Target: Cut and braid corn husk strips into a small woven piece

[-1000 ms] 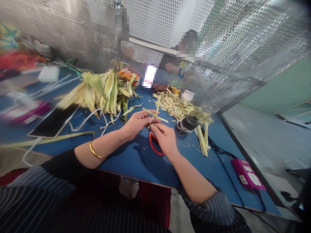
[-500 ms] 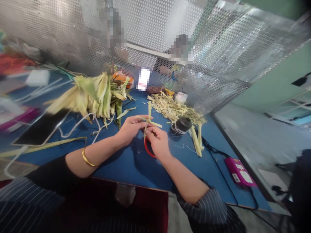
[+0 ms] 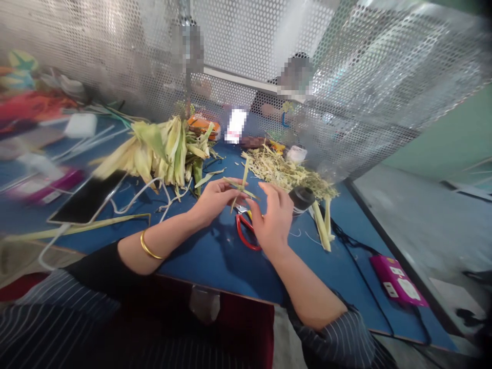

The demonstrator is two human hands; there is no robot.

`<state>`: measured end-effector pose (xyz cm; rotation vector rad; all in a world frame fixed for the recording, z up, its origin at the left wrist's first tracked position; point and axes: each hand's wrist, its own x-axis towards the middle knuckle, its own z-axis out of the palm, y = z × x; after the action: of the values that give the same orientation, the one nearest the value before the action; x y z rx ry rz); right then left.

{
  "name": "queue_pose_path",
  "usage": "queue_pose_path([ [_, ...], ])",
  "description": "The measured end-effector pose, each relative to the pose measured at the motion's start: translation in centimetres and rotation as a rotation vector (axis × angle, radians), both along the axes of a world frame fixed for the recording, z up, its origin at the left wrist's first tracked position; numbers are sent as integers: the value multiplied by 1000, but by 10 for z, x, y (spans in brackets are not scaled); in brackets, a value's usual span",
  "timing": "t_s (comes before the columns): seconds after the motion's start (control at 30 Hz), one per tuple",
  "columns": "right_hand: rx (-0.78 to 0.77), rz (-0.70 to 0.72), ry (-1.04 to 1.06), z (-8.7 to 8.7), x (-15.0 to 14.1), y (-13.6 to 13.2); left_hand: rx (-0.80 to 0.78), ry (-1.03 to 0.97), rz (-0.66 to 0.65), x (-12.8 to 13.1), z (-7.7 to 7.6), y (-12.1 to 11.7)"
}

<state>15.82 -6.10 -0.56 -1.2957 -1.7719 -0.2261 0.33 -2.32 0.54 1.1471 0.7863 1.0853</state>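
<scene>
Pinched in my left hand [image 3: 212,203] is a small cross of pale corn husk strips [image 3: 245,176], its ends sticking out several ways. My right hand [image 3: 273,218] is just right of the cross, thumb and fingers apart, the thumb close to the strips; whether it touches them I cannot tell. Scissors with red handles [image 3: 246,242] lie on the table below the hands, partly hidden by my right hand. Behind that hand stands a dark spool of thread [image 3: 301,198].
A bundle of corn husks [image 3: 165,151] lies at back left, a heap of shredded husk [image 3: 280,166] at back right. A dark-screened phone [image 3: 88,197] with a white cable is at left, a magenta box [image 3: 397,281] at right. A perforated metal screen [image 3: 246,41] stands behind; people are beyond it.
My right hand has let go of the husk strips and moved slightly right, its fingers spreading. The left hand keeps its hold. The whole view has shifted a little, showing more of the scissors.
</scene>
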Motion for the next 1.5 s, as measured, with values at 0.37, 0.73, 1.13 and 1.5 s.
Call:
queue_pose_path([
  [0.37,-153,25,-179,-6,1,4,91,103,16,5,-20,5],
  [0.73,-273,96,187,-7,4,10,-155,-24,-9,4,-11,6],
  [1.13,-490,228,1004,-15,8,27,-113,-77,-135,0,-11,5],
  [1.5,-425,268,574,6,16,21,-312,48,-331,-10,-11,10],
])
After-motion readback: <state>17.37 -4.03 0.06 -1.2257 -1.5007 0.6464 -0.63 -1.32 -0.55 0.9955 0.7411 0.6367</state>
